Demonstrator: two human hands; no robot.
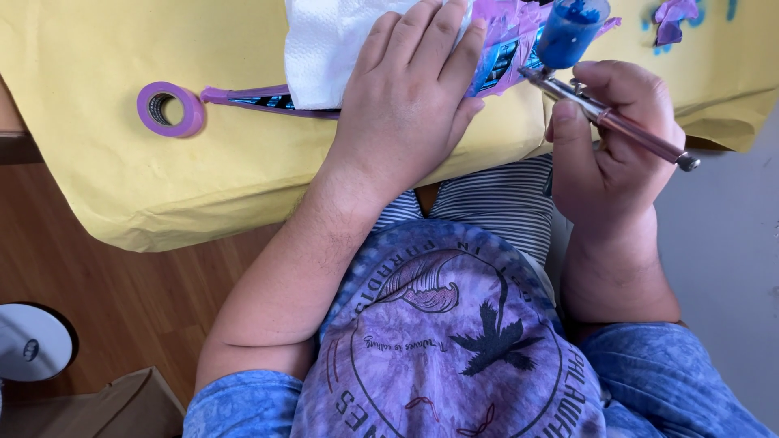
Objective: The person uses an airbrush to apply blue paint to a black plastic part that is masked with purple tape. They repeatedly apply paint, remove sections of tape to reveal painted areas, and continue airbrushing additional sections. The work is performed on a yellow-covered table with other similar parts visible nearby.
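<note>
The person is wearing a blue and purple tie-dye shirt [454, 349] with a palm tree picture, and striped shorts [495, 203] in the middle of the frame.

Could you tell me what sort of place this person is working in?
Probably a home hobby or craft painting spot. The right hand holds an airbrush with a blue paint cup, the left hand presses a paper towel onto a masked piece, and purple masking tape lies on yellow protective paper.
</note>
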